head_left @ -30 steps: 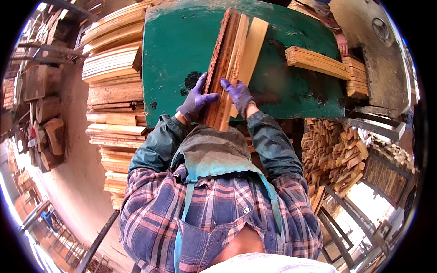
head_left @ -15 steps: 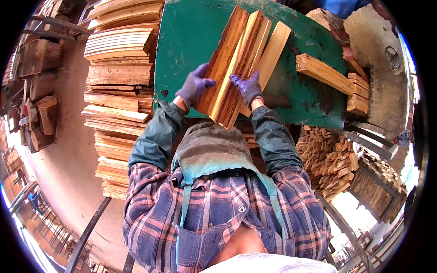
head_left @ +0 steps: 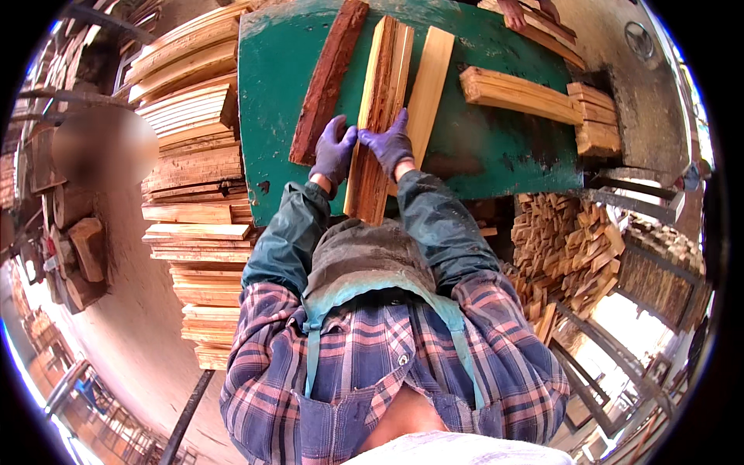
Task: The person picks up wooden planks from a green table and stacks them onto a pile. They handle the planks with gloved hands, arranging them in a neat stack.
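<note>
Where the left hand [head_left: 334, 153] and right hand [head_left: 390, 146] nearly meet, both purple-gloved, thumb toward thumb, lie the boards [head_left: 382, 77]: one narrow bundle, part brown, part pale, on the green worktop [head_left: 279, 85]. The left hand: at the bundle's left side, fingers half bent, thumb at its edge; whether it grips cannot be told. The right hand: grasping the boards from the right, thumb over the top. Both are closer to the bundle's near end. Long axis: near edge to far edge of the worktop, far end leaning slightly right; near end at the near edge, before the apron [head_left: 368, 260].

Also on the worktop: dark plank [head_left: 329, 85], left of the boards and apart, leaning right; pale plank [head_left: 431, 85], just right, leaning likewise; beam [head_left: 523, 97], crosswise, toward the right edge; blocks [head_left: 595, 124], stacked at that edge, by the beam's end.

Far right corner: co-worker's hand [head_left: 513, 13], at some planks [head_left: 552, 39]. Alongside the left edge: timber stack [head_left: 194, 167].
</note>
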A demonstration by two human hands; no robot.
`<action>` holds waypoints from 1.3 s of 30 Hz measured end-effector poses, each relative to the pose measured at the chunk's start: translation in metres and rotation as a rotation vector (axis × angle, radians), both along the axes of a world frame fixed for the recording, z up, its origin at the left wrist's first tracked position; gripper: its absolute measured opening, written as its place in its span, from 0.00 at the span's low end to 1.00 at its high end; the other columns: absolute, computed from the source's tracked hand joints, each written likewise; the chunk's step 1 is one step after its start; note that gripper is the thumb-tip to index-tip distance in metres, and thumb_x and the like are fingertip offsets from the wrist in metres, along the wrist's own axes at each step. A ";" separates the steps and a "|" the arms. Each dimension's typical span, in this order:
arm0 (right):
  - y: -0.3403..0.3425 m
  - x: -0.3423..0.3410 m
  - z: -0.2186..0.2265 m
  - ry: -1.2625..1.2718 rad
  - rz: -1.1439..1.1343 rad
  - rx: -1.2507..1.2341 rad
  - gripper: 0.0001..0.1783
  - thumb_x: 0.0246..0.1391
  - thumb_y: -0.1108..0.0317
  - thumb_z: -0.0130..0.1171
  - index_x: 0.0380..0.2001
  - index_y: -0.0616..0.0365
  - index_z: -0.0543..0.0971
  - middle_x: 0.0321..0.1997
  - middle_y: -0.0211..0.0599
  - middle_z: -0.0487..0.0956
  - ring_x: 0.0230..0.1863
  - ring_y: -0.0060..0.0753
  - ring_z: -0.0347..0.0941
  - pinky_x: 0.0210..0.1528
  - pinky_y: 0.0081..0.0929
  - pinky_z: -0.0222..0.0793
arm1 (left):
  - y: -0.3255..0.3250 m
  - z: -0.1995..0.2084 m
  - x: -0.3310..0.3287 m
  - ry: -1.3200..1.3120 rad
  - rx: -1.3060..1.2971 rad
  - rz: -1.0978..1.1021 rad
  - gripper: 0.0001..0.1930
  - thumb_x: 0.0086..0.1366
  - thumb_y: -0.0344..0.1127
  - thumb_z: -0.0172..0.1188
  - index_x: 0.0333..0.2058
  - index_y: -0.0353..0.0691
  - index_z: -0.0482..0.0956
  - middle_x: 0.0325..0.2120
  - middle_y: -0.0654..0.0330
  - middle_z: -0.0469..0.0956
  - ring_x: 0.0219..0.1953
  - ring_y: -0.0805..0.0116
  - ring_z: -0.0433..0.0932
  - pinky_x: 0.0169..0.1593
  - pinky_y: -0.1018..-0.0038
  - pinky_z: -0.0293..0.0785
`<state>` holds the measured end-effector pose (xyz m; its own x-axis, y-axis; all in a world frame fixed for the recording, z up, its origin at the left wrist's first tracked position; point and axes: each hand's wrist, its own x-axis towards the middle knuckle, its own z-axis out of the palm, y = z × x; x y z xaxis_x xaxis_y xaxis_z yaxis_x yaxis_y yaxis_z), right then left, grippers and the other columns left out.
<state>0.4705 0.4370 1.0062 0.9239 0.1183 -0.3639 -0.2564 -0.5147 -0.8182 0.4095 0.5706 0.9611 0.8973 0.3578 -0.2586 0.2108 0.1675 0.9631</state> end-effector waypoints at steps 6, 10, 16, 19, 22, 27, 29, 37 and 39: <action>-0.068 -0.003 0.001 0.079 0.002 0.811 0.42 0.49 0.69 0.74 0.63 0.65 0.63 0.55 0.41 0.77 0.54 0.34 0.76 0.56 0.30 0.75 | -0.030 0.050 0.027 -0.079 -0.258 -0.396 0.30 0.66 0.47 0.65 0.58 0.31 0.72 0.49 0.58 0.78 0.49 0.70 0.75 0.56 0.70 0.71; -0.128 -0.050 0.039 -0.109 -0.078 0.819 0.50 0.48 0.65 0.75 0.69 0.60 0.57 0.64 0.43 0.70 0.64 0.38 0.67 0.66 0.35 0.65 | -0.085 0.110 0.009 -0.129 -0.239 -0.509 0.33 0.65 0.44 0.66 0.61 0.30 0.66 0.49 0.58 0.77 0.47 0.69 0.75 0.54 0.70 0.73; -0.210 -0.090 0.087 -0.321 -0.440 0.800 0.68 0.44 0.69 0.78 0.76 0.52 0.37 0.73 0.44 0.59 0.71 0.38 0.58 0.70 0.37 0.61 | -0.191 0.143 0.030 -0.260 -0.149 -0.884 0.36 0.72 0.44 0.57 0.70 0.30 0.54 0.55 0.56 0.72 0.54 0.67 0.72 0.59 0.71 0.69; -0.304 -0.113 0.098 -0.387 -0.694 1.007 0.58 0.47 0.77 0.74 0.75 0.50 0.50 0.72 0.34 0.64 0.68 0.33 0.64 0.69 0.33 0.65 | -0.282 0.160 0.044 -0.324 -0.142 -1.164 0.32 0.75 0.43 0.53 0.68 0.28 0.58 0.64 0.52 0.67 0.66 0.64 0.63 0.69 0.67 0.57; -0.388 -0.132 0.100 -0.348 -0.994 0.926 0.50 0.51 0.81 0.66 0.74 0.54 0.53 0.62 0.40 0.74 0.57 0.31 0.75 0.55 0.28 0.77 | -0.353 0.162 0.063 -0.159 -0.260 -1.430 0.28 0.71 0.39 0.58 0.64 0.30 0.67 0.61 0.53 0.72 0.64 0.65 0.67 0.68 0.69 0.59; -0.620 -0.113 0.076 -0.483 -1.221 0.706 0.34 0.55 0.69 0.67 0.62 0.62 0.64 0.50 0.41 0.80 0.49 0.33 0.78 0.56 0.31 0.76 | -0.485 0.116 0.111 0.066 -0.114 -1.521 0.20 0.70 0.35 0.60 0.58 0.34 0.75 0.53 0.59 0.78 0.57 0.69 0.74 0.61 0.72 0.69; -0.711 -0.102 0.108 -0.487 -1.213 0.417 0.19 0.57 0.60 0.65 0.47 0.59 0.78 0.46 0.38 0.80 0.49 0.34 0.76 0.57 0.33 0.73 | -0.513 0.117 0.126 0.085 -0.109 -1.472 0.19 0.70 0.33 0.59 0.57 0.34 0.75 0.51 0.60 0.79 0.55 0.70 0.76 0.59 0.73 0.71; -1.045 -0.057 0.037 -0.058 -1.236 -0.684 0.18 0.55 0.59 0.66 0.42 0.62 0.82 0.37 0.45 0.84 0.29 0.35 0.76 0.31 0.39 0.73 | -0.509 0.115 0.232 -0.496 0.631 -1.131 0.11 0.67 0.27 0.59 0.46 0.34 0.81 0.39 0.47 0.82 0.42 0.53 0.82 0.49 0.65 0.78; -0.995 -0.005 -0.013 -0.116 -1.117 -0.039 0.20 0.61 0.60 0.59 0.52 0.60 0.78 0.47 0.41 0.82 0.39 0.33 0.77 0.41 0.33 0.74 | -0.469 0.141 0.249 -0.559 0.820 -0.854 0.11 0.64 0.26 0.61 0.46 0.35 0.81 0.41 0.48 0.83 0.43 0.52 0.83 0.49 0.63 0.78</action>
<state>0.4659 -0.5580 0.9930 0.5332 -0.8068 -0.2546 -0.5135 -0.0694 -0.8553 0.6585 0.1012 1.1020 0.8326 -0.4991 0.2404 -0.5007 -0.4924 0.7119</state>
